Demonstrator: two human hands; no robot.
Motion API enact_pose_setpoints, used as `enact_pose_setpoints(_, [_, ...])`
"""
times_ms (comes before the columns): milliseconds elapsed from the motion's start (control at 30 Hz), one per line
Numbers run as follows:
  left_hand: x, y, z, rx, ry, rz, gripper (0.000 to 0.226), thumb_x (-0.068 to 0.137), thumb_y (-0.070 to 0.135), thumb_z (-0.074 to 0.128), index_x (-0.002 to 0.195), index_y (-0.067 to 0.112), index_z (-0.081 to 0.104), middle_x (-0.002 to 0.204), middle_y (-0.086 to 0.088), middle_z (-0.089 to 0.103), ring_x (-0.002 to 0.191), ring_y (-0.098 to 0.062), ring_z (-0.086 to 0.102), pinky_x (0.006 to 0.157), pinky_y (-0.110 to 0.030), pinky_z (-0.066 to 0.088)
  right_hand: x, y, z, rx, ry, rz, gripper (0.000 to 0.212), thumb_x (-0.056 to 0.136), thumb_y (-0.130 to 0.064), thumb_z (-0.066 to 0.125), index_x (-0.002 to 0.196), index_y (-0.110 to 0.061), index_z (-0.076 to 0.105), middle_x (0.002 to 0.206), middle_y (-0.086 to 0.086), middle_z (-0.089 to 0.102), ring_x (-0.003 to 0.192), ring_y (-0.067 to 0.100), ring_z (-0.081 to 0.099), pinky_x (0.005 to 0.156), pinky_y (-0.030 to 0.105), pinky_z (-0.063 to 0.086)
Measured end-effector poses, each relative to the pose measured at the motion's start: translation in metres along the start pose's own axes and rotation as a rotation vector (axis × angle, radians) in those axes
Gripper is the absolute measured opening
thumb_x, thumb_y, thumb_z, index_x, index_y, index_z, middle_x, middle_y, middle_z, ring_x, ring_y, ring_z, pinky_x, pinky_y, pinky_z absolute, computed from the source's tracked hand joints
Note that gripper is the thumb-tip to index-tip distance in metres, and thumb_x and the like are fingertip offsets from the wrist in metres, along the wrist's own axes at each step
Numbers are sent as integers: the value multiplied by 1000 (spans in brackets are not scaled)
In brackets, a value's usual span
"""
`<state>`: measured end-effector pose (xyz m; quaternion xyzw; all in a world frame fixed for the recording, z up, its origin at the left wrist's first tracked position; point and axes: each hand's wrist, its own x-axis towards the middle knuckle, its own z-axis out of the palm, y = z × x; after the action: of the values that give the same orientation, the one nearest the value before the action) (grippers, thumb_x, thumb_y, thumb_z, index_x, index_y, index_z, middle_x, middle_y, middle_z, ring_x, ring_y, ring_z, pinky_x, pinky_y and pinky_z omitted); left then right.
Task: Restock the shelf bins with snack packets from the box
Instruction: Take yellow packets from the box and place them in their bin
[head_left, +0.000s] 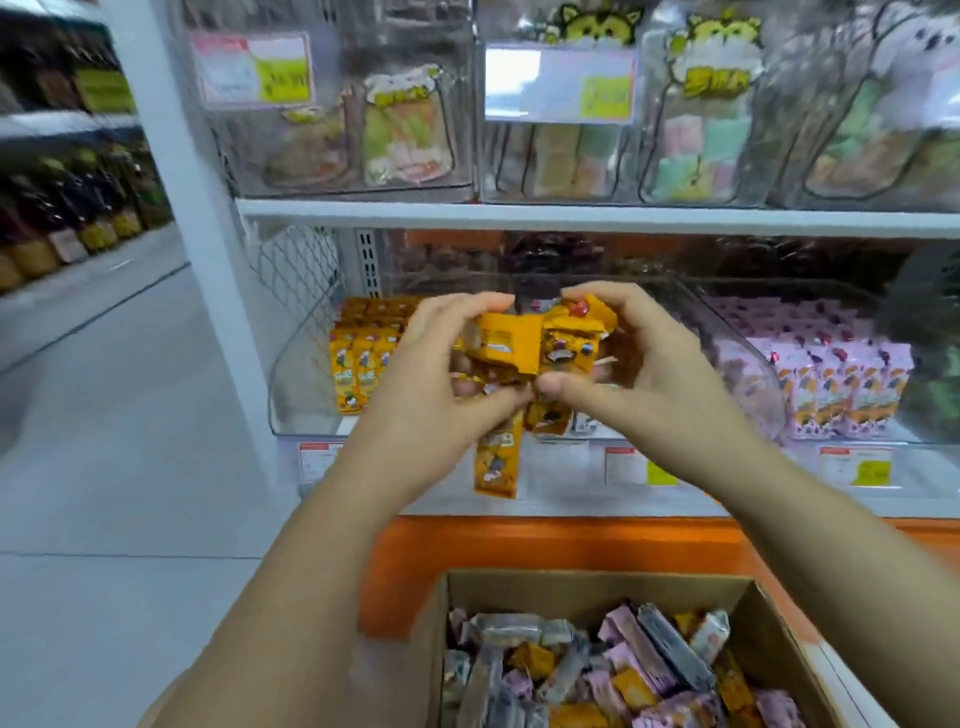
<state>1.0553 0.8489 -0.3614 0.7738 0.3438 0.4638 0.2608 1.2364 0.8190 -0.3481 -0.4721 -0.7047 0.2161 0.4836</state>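
Both hands are up, and squeezed between them is a bunch of orange snack packets. The left hand curls round the bunch from one side. The right hand clamps the other side, fingers over the top and thumb tucked underneath. One loose orange packet dangles just below the grip. Right behind the grip sits a clear shelf bin with orange packets standing at its left end. Off to the right of the grip are rows of pink packets. Well beneath it is the open cardboard box, full of mixed packets.
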Motion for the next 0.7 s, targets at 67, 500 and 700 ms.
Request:
enact_pose_setpoints(67, [21,-32,-52,26,167,0,63,75,14,77,114,50,44,119,14,43,102,-4,56,78,-14,51,58,-8,44,-12,-19,-81,53,74,-24,80,114,-37,49,96,-18,63,85,14,64,71,26,53])
enact_pose_setpoints(500, [53,-132,-39,23,127,-408,65,73,18,81,127,31,47,122,2,44,84,-18,66,71,-34,57,107,50,72,-689,-434,37,59,80,-60,60,130,-32,46,102,-5,45,113,12,37,107,36,26])
enact_pose_setpoints(700, [51,-162,-26,93,-60,-535,73,71,25,83,134,26,47,128,-2,52,97,-20,64,83,-33,54,121,63,79,-984,-719,8,56,80,-65,56,121,-27,54,102,-3,59,126,14,34,116,55,-4])
